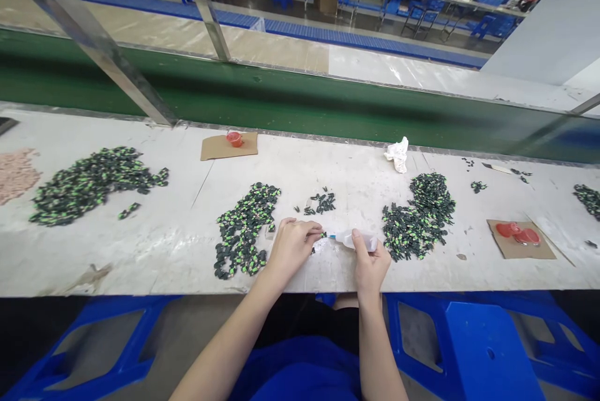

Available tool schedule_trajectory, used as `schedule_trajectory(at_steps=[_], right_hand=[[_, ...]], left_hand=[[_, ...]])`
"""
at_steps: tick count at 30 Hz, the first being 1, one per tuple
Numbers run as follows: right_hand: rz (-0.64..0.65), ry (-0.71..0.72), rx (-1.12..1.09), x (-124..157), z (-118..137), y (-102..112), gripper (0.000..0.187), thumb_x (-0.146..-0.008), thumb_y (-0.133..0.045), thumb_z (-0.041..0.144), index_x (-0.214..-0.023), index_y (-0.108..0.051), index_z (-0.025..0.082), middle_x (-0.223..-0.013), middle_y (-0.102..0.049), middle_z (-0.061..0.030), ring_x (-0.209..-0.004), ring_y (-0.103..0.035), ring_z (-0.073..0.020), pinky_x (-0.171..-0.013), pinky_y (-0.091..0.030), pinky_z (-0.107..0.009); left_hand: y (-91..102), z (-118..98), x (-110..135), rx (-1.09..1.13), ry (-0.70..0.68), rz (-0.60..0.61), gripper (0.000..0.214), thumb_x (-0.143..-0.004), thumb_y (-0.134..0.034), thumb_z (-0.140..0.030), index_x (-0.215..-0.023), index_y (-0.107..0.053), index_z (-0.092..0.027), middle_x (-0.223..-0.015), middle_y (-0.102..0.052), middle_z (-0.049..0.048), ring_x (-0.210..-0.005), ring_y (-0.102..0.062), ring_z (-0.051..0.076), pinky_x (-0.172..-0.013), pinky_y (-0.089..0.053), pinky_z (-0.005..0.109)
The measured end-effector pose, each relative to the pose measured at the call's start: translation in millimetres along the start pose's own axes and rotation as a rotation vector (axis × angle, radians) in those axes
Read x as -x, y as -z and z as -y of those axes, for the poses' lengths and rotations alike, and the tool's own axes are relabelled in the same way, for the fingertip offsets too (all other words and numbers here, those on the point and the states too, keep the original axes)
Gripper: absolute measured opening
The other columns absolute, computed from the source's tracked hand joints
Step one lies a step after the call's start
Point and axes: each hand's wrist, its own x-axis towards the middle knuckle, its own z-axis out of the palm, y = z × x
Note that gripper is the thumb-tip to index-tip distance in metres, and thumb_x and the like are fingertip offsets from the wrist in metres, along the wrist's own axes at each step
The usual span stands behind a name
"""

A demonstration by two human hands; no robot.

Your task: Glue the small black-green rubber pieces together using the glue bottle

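My left hand (294, 243) pinches a small black-and-green piece (323, 235) between thumb and fingertips, just above the white table. In my right hand (370, 260) lies a translucent white squeeze bottle (347, 239), held sideways. Its blue nozzle tip points left and is at the small piece; whether they touch I cannot tell. A heap of black-and-green pieces (246, 226) spreads beside my left hand. Another heap of such pieces (417, 217) lies to the right of the bottle. Beyond my hands is a small loose group of pieces (323, 202).
A red cup (234, 138) stands on cardboard (218, 148) at the back. Red containers (525, 237) sit on cardboard at right, near a crumpled white tissue (398, 154). More pieces (94, 185) and pink bits (17, 174) lie left. A green conveyor belt (290, 104) runs behind; blue stools (487, 351) stand below.
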Motion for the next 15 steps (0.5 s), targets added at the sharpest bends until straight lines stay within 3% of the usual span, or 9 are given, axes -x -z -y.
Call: schedule_trajectory(at_steps=[15], right_hand=[[0.0,-0.005,-0.004,-1.0,-0.1,-3.2,0.041,-0.068,-0.07,0.052,-0.062,-0.062,0.013,-0.056,-0.059,-0.0017,-0.056,-0.051,-0.0151,-0.054,-0.043,-0.026]], left_hand=[[4.7,-6.6,-1.4,0.023,0.037,0.03,0.014,-0.079,-0.064,-0.01,-0.083,-0.07,-0.022,-0.085,-0.077,0.002,-0.089,-0.071,0.023,-0.101,-0.038,0.046]])
